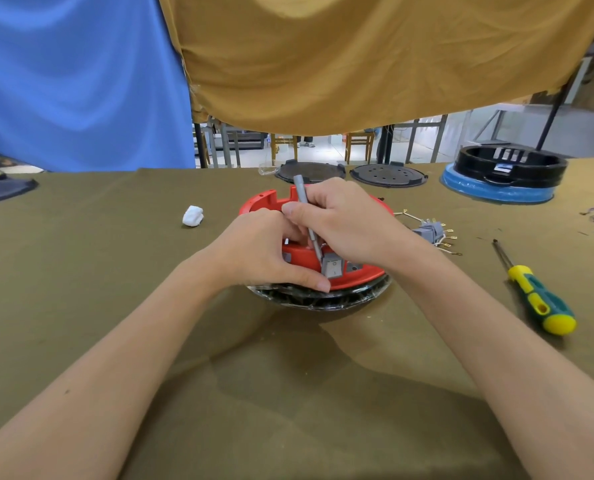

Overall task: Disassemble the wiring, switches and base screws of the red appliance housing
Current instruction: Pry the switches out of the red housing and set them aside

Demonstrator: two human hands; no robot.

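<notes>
Right hand (340, 223): fingers curled round a slim grey screwdriver (307, 216), its tip down at the grey rocker switch (333, 268).
Left hand (264, 251): fingers bent over the near rim of the red housing (364, 273), thumb pressed along its lower edge just beside the switch.
Red housing: centre of the olive-covered table (115, 271), sitting on a black base (323, 299); both hands hide most of its inside.
Removed switches with wiring (434, 233): just right of the housing.
Yellow-green screwdriver (534, 296): lying farther right, untouched.
White wad (192, 215): left of the housing.
Far edge: two black round lids (389, 174), a black ring on blue (506, 171).
</notes>
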